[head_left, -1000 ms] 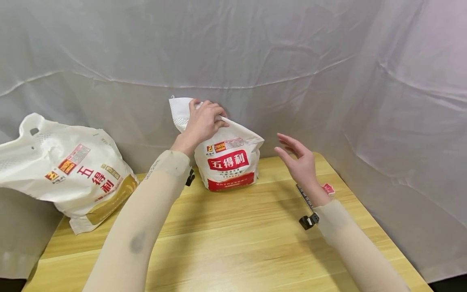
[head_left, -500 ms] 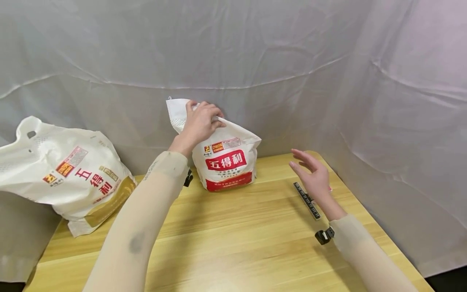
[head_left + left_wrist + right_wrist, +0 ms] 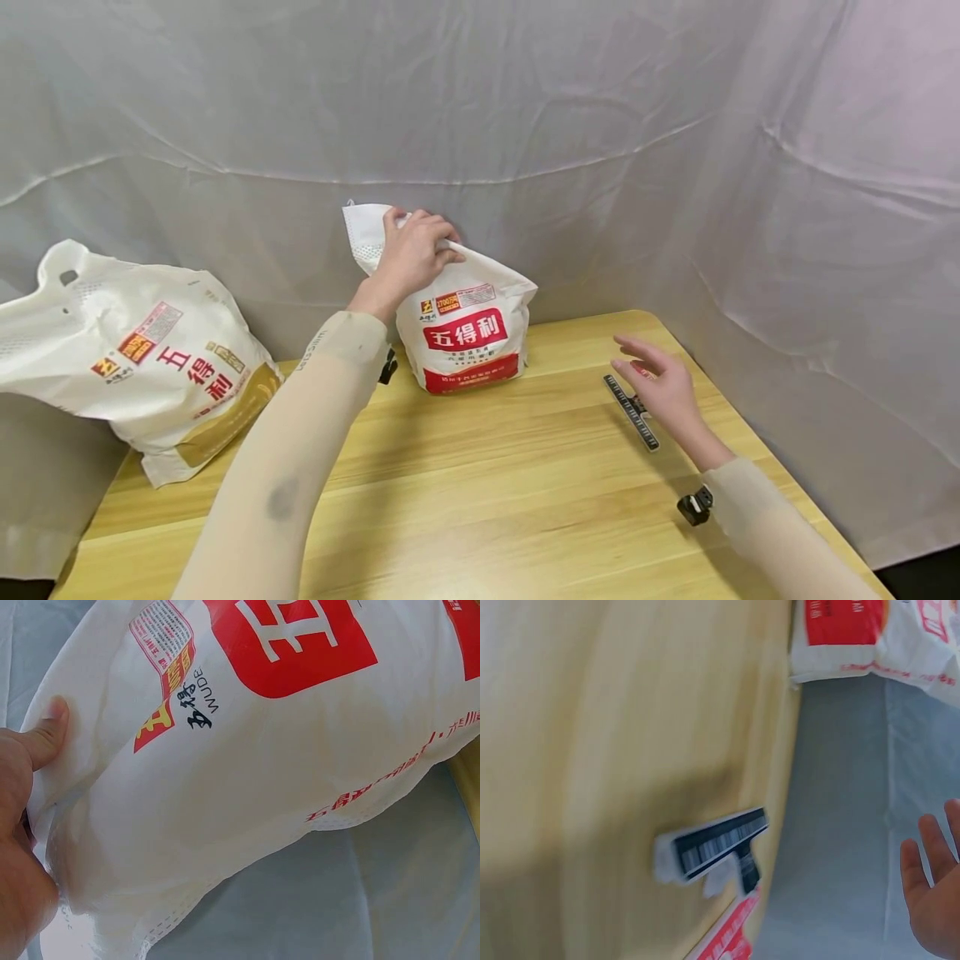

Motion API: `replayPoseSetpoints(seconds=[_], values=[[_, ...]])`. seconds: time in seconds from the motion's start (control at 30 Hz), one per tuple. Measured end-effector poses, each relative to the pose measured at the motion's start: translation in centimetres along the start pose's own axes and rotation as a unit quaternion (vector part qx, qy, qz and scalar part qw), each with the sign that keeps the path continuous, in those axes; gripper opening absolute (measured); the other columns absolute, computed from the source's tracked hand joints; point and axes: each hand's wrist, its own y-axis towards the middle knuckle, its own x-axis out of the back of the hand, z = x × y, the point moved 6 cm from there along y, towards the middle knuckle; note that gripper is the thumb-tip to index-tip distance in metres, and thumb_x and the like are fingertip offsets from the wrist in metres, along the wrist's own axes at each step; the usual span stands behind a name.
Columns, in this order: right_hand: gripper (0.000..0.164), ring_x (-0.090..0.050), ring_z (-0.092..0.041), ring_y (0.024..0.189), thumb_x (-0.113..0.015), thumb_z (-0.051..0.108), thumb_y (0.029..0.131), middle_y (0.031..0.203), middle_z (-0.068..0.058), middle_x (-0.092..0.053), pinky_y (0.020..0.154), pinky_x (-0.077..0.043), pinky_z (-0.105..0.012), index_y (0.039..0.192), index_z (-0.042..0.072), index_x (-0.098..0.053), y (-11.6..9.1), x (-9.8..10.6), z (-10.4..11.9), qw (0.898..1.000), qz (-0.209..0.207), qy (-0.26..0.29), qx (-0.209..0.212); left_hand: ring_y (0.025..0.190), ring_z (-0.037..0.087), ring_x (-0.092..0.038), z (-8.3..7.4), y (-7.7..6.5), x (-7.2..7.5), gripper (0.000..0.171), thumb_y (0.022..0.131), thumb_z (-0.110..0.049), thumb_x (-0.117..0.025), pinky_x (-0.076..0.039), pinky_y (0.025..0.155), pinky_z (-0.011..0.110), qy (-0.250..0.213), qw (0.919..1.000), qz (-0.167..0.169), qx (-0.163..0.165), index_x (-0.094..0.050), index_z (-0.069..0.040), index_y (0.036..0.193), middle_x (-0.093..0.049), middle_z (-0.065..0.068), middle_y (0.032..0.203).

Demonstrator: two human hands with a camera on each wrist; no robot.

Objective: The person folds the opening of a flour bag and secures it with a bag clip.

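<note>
A white flour bag (image 3: 468,329) with red labels stands at the back of the wooden table, its top leaning left. My left hand (image 3: 412,254) grips the bag's folded top edge; in the left wrist view the thumb (image 3: 46,735) lies on the near face while the other fingers are hidden behind. My right hand (image 3: 663,387) is held at the right, fingers relaxed and nothing in them. Just left of it lies a T-shaped clip (image 3: 630,412) with a piano-key pattern. A red-and-white piece (image 3: 731,930) lies beside the clip, mostly covered by the hand in the head view.
A larger white flour bag (image 3: 172,350) with a gold base slumps at the table's left, its handle end hanging leftward. Grey cloth (image 3: 562,125) hangs close behind the table (image 3: 480,500) and along its right edge.
My right hand has moved right and toward me, away from the flour bag, uncovering the piano-key clip. The left hand keeps its grip on the bag.
</note>
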Motion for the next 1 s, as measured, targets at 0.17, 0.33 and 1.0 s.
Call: replayPoseSetpoints(seconds=[0.17, 0.33, 1.0], values=[[0.040, -0.066, -0.034, 0.115, -0.071, 0.023, 0.101, 0.139, -0.013, -0.067, 0.087, -0.048, -0.010, 0.139, 0.010, -0.067, -0.6, 0.1, -1.3, 1.000, 0.024, -0.021, -0.002, 0.117, 0.025, -0.055, 0.0, 0.0, 0.0, 0.015, 0.095, -0.028, -0.078, -0.015, 0.116, 0.056, 0.001, 1.0000, 0.002, 0.002, -0.076, -0.015, 0.102, -0.075, 0.001, 0.111], [0.041, -0.065, -0.039, 0.117, -0.070, 0.025, 0.101, 0.137, -0.018, -0.067, 0.088, -0.045, -0.009, 0.138, 0.009, -0.067, -0.9, 0.3, -2.4, 0.998, 0.052, -0.036, -0.008, 0.118, 0.025, -0.056, 0.1, 0.0, 0.0, 0.015, 0.095, -0.028, -0.078, -0.015, 0.117, 0.056, 0.002, 1.0000, 0.002, 0.002, -0.075, -0.015, 0.101, -0.075, 0.001, 0.111], [0.045, -0.071, -0.044, 0.103, -0.076, 0.012, 0.093, 0.123, -0.029, -0.070, 0.087, -0.057, -0.056, 0.133, -0.006, -0.064, -2.0, 1.6, -6.4, 0.975, 0.142, -0.162, -0.056, 0.118, 0.025, -0.056, 0.2, 0.0, -0.3, 0.015, 0.094, -0.028, -0.078, -0.014, 0.117, 0.056, 0.003, 1.0000, 0.005, 0.000, -0.076, -0.015, 0.102, -0.075, 0.001, 0.113]])
